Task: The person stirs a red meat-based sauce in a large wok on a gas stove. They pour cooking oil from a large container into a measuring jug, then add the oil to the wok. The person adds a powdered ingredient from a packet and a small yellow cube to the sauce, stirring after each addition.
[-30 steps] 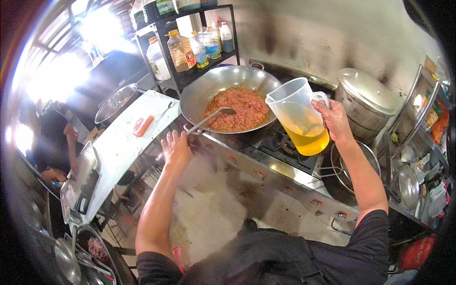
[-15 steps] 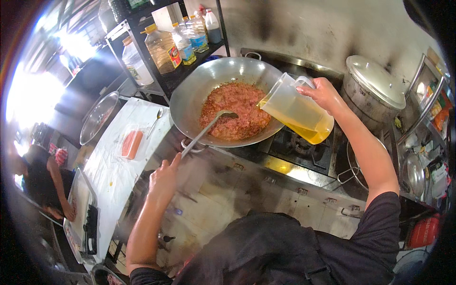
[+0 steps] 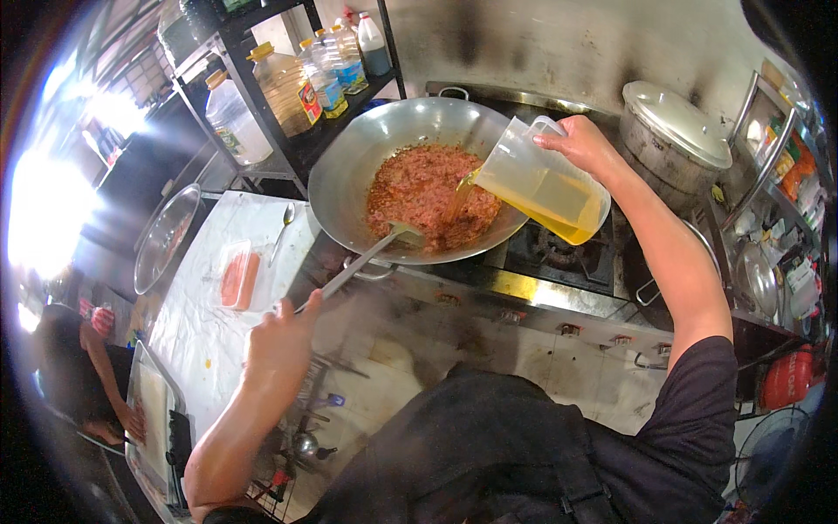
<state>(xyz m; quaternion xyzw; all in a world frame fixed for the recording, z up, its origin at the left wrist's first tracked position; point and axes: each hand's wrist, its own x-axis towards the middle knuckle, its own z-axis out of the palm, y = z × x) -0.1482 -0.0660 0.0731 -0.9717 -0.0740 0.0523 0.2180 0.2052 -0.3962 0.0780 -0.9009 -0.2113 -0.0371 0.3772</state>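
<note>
A large steel wok (image 3: 367,153) sits on a gas burner (image 3: 550,249) and holds a reddish minced mixture (image 3: 419,188). My right hand (image 3: 580,144) grips the handle of a clear plastic jug (image 3: 537,183) of yellow liquid, tipped so a thin stream falls into the wok. My left hand (image 3: 284,336) holds the long handle of a metal spatula (image 3: 375,253), whose blade rests in the mixture at the wok's near rim.
A shelf with oil bottles (image 3: 284,83) stands behind the wok. A white-covered counter (image 3: 201,323) at left carries a small tray of pink paste (image 3: 237,278), a spoon (image 3: 281,229) and a glass lid (image 3: 166,236). A lidded steel pot (image 3: 676,131) stands at right. Another person (image 3: 78,375) works at lower left.
The jug has tilted further over the wok and liquid now pours out. My left hand has closed on the spatula handle it was reaching for.
</note>
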